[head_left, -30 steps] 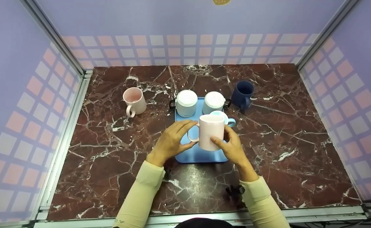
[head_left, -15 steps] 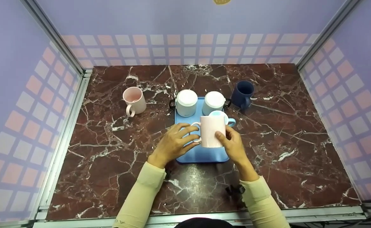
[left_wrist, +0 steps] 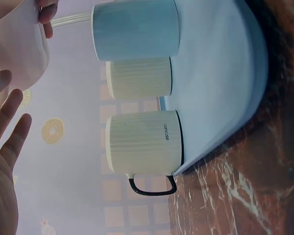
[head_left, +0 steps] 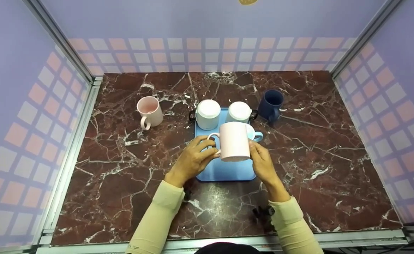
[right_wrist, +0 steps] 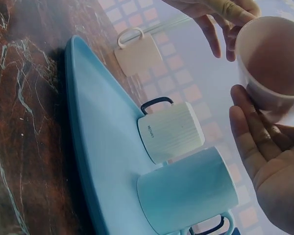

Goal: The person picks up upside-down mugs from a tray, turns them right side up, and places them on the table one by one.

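Observation:
Over the front of the blue tray (head_left: 224, 173), both hands hold a pale pink mug (head_left: 234, 143) in the air. Its opening points downward; the right wrist view looks into it. The left hand (head_left: 191, 158) pinches the handle, its other fingers spread loosely. The right hand (head_left: 263, 160) holds the opposite side, thumb at the edge and fingers along the wall. A light blue mug (right_wrist: 186, 191) stands on the tray behind, partly hidden in the head view. Two white mugs (head_left: 208, 114) with black handles sit farther back, black rims down on the tray.
A second pink mug (head_left: 151, 113) stands upright on the marbled table left of the tray. Right of the tray, near its back corner, stands a navy mug (head_left: 271, 106). Purple walls (head_left: 212, 24) enclose the table at the back and sides.
The held pink mug has risen slightly and tilted, showing more of its lower rim. The right thumb has slid from its front to its right side; the left fingers have closed around the handle.

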Motion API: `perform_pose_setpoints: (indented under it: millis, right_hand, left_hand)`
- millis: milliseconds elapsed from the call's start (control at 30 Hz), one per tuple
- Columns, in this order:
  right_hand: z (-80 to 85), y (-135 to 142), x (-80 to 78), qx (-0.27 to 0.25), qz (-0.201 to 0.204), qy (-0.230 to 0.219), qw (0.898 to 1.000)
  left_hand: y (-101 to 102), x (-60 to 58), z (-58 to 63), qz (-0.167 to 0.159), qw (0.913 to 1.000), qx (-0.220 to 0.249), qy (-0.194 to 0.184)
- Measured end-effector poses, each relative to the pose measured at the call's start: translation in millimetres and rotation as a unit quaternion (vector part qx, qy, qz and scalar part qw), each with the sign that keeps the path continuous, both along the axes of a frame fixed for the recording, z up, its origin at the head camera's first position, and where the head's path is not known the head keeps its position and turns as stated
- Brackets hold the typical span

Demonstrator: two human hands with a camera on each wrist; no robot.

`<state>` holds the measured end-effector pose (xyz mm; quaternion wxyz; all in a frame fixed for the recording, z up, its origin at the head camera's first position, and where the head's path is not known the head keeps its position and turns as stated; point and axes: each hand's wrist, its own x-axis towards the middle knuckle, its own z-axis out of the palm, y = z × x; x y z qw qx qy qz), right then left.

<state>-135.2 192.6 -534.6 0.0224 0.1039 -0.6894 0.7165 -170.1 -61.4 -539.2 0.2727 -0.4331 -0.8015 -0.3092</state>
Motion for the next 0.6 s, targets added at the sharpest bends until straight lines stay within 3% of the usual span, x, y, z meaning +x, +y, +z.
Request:
perform_pose_setpoints:
  millis: [133, 300, 600]
  right_hand:
    - [-0.8, 1.2, -1.2, -0.022, 0.028, 0.008, 0.999]
    - [-3.9, 3.6, -1.9, -0.014, 0.056, 0.018, 0.998]
    - [-7.8, 3.5, -2.2, 0.047, 0.044, 0.054, 0.996]
  left_hand:
    - [0.8, 0.9, 1.0, -0.002, 0.9998, 0.009, -0.017]
    - [1.8, 1.6, 0.2, -0.010, 0.9992, 0.018, -0.035]
    - [5.8, -0.3, 1.4, -0.056, 0.9926, 0.056, -0.092]
